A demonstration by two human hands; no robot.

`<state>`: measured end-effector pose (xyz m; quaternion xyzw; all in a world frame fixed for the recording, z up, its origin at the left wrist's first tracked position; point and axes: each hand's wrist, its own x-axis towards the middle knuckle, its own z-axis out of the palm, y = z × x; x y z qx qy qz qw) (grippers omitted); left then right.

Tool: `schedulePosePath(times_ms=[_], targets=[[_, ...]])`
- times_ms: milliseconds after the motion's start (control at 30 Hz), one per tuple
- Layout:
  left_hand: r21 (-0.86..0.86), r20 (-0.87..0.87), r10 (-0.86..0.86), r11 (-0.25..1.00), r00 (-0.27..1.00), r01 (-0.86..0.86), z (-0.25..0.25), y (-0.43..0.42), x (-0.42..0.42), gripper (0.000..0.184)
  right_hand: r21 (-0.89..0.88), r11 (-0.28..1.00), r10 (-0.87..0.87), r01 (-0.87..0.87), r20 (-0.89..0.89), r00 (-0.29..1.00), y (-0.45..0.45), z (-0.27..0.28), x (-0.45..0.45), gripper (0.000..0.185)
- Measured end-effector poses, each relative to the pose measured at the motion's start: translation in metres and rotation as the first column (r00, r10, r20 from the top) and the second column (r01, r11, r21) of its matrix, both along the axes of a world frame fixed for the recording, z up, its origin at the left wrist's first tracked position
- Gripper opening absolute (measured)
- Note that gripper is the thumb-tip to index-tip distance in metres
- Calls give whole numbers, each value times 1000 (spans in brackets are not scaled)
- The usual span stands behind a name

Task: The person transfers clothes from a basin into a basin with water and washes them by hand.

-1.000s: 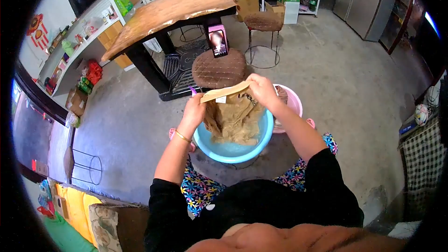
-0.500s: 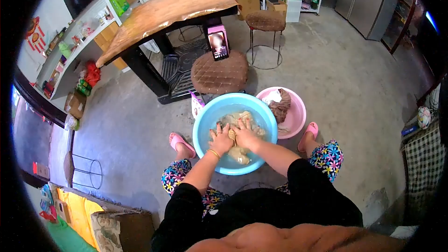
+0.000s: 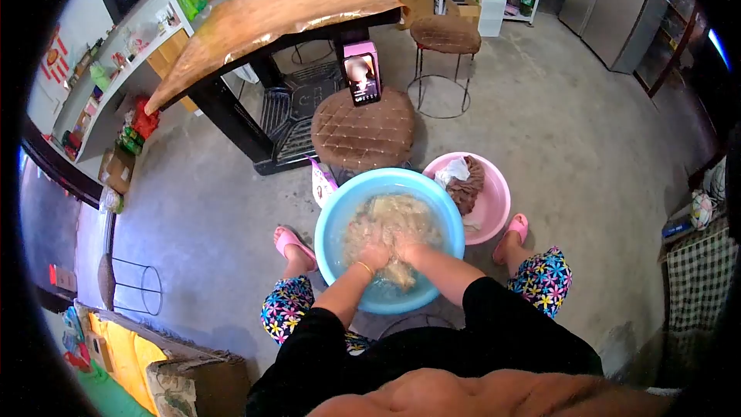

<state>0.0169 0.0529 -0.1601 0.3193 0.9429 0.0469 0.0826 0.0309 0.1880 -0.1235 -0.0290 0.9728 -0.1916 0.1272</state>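
A light blue basin [image 3: 327, 262] of cloudy water stands on the floor between my feet. In it lies a beige wet cloth [image 3: 397, 207], mostly under the surface. My left hand [image 3: 373, 251] is sunk in the water on the left part of the cloth, a yellow bangle at its wrist. Close beside it, my right hand [image 3: 403, 245] also dips into the water against the cloth. Ripples and murky water hide the fingers of both hands.
To the right, a pink basin [image 3: 498, 208] holds brown and white fabric. Ahead, a phone [image 3: 362, 79] leans upright on a brown padded stool [image 3: 363, 130]. A purple-white packet [image 3: 322, 184] touches the blue basin's left side. Beyond stands a wooden-topped table [image 3: 285, 11].
Both hands have gone from pressing the cloth at the surface to being under the water. The cloth has sunk and spread, and the water is more stirred.
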Motion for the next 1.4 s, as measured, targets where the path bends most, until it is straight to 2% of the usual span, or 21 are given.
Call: schedulePosePath(times_ms=[100, 200, 267, 300, 333, 400, 467, 567, 600, 667, 733, 800, 867, 933, 1000, 1067, 1100, 1200, 1267, 1300, 1400], targets=[[36, -77, -51, 998, 996, 54, -41, -9, -5, 51, -81, 996, -32, 29, -35, 999, 0, -6, 0, 55], [-90, 186, 31, 996, 982, -14, -34, -4, -10, 50, -131, 991, -43, 31, -93, 995, 2, 0, 2, 52], [-246, 176, -21, 967, 984, 65, -1, 2, -13, 51, -102, 995, -29, 10, -184, 982, -1, -7, 8, 48], [88, 138, 226, 967, 964, -239, 57, 8, 7, 50, -61, 998, -11, -5, -265, 964, -1, -25, 4, 46], [113, 33, 177, 977, 984, -180, 55, 6, 6, 48, -16, 1000, 10, -17, -345, 939, 2, -43, -2, 43], [138, -173, 76, 989, 982, -52, 35, -9, 0, 44, -590, 807, -22, -32, -84, 996, 15, -81, -13, 39], [340, 146, 132, 924, 980, -176, 19, -22, -13, 42, -787, 611, 17, 89, 125, 992, 23, -61, -16, 34], [544, 462, 27, 781, 887, -307, 28, -34, -19, 38, -797, 573, -2, 193, 234, 972, 35, -34, -29, 26], [573, 593, 33, 685, 804, -450, 72, -26, -7, 36, -853, 495, -14, 164, 182, 983, 36, -44, -35, 24], [477, 850, 35, 372, 526, -796, 183, -2, 23, 32, -989, 98, -72, 107, 100, 992, 34, 14, -19, 26], [528, 684, 130, 590, 717, -611, 174, -19, -1, 30, -947, 312, -44, 73, 62, 997, 43, 83, -24, 23], [580, 736, 56, 462, 674, -671, 191, -20, -15, 31, -951, 221, 66, 218, 238, 969, 42, 151, -35, 18], [581, 678, 162, 478, 717, -659, 245, -19, -16, 35, -958, 239, 88, 160, 185, 979, 44, 202, -42, 15], [612, 437, 285, 601, 853, -515, 272, -24, -28, 31, -975, 214, -96, 55, 35, 995, 33, 253, -37, 14], [724, 600, 144, 321, 787, -610, 294, -23, -43, 28, -992, 124, -41, 4, -1, 999, 29, 280, -54, 17], [759, 581, 82, 303, 810, -575, 308, -31, -70, 26, -996, 31, -89, 85, 82, 993, 22, 333, -40, 18], [740, 656, 27, 173, 754, -650, 348, -16, -43, 25, -998, 59, -2, 8, 8, 1000, 25, 341, -52, 15], [816, 529, 47, 245, 847, -524, 383, -20, -54, 24, -980, 146, 1, -139, -140, 990, 27, 373, -71, 18], [835, 543, 26, 90, 840, -542, 417, -6, -34, 26, -987, -30, -41, -161, -159, 986, 22, 397, -70, 21], [826, 510, 83, 232, 856, -514, 413, -20, -59, 29, -971, -23, -42, -238, -237, 971, 27, 406, -69, 22], [929, 265, 120, 233, 957, -287, 432, -9, -42, 29, -969, -46, 28, -244, -245, 969, 39, 424, -59, 23]])
